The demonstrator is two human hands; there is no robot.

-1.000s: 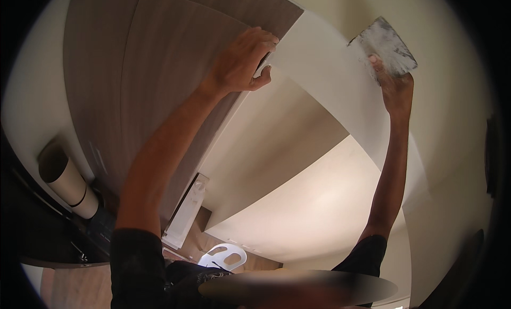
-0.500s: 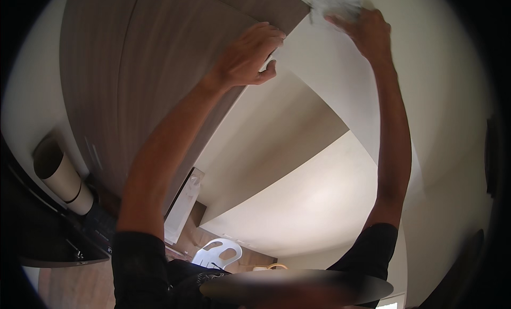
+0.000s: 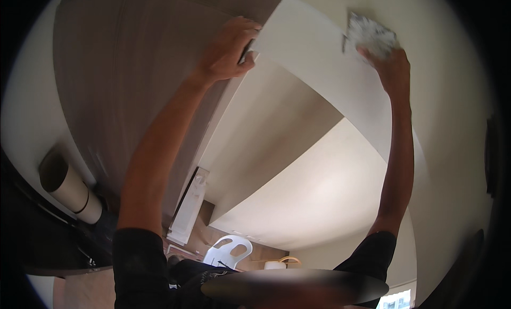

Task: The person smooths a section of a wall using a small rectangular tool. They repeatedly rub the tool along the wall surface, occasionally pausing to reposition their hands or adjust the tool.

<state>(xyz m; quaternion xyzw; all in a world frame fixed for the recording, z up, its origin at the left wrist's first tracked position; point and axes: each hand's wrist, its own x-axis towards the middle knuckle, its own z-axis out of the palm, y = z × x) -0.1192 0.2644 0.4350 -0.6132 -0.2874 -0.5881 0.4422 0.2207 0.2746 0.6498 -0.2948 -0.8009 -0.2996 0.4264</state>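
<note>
My left hand [image 3: 229, 51] is closed at the edge of a brown wood-grain panel [image 3: 143, 59], its fingers curled over and the thumb bent beneath. A small dark patch shows between thumb and fingers; I cannot make out what it is. Up and to the right, my right hand [image 3: 393, 69] grips a crumpled grey-and-white cloth [image 3: 372, 35]. The cloth lies against or close to a pale, smooth surface [image 3: 314, 43]. Both arms are stretched far out, apart from each other.
A beige cylinder [image 3: 69, 186] with a dark open end stands at the left, near a black glossy object [image 3: 48, 250]. Lower down are a white chair [image 3: 229, 250], a long white box-like piece [image 3: 187, 208] and a wood-coloured floor [image 3: 85, 290]. A bright window [image 3: 396, 300] shows at lower right.
My right hand has moved right and a little down in the picture with the cloth. My left hand keeps to the panel's edge, while the whole view has shifted slightly.
</note>
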